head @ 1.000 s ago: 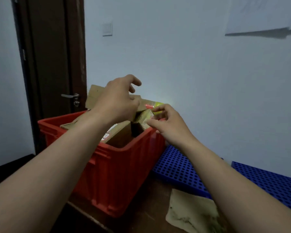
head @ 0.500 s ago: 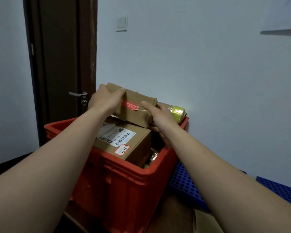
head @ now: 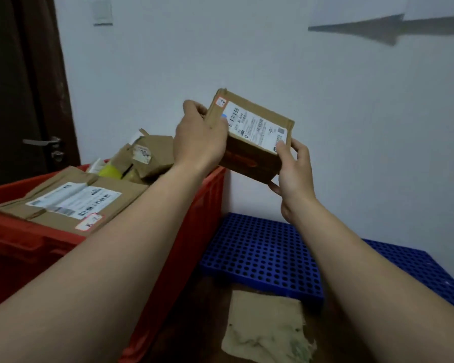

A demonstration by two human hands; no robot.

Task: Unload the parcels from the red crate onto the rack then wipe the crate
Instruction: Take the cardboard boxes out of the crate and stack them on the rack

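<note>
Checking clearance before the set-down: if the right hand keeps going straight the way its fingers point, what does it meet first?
Beyond the brown cardboard parcel that the right hand grips, probably the pale wall; depth is unclear.

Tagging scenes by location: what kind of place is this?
Probably a small parcel storage or mail room: a red crate full of labelled parcels, a blue perforated rack on the floor, bare white walls and a door.
</note>
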